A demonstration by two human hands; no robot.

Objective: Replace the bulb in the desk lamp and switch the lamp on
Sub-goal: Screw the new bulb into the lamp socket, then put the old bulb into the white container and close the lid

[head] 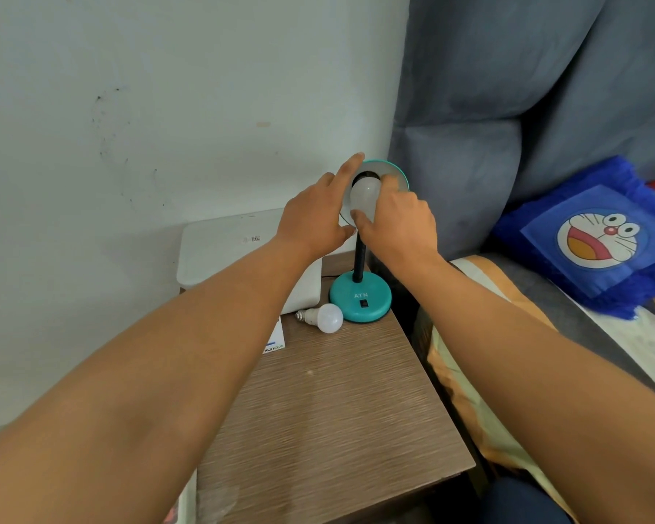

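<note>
Gripping the bulb (364,198) at the lamp shade (396,175), the right hand (398,225) is closed around it, its long axis pointing into the socket. The shade's rim is steadied by the left hand (314,217), fingers (350,168) spread. A second bulb (326,317) lies on the table (329,410).

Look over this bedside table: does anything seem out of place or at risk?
The loose bulb lies on its side on the table, beside the lamp base, free to roll. The hands are busy: the right grips the bulb in the shade, the left steadies it. Nothing looks spilled or broken.
</note>
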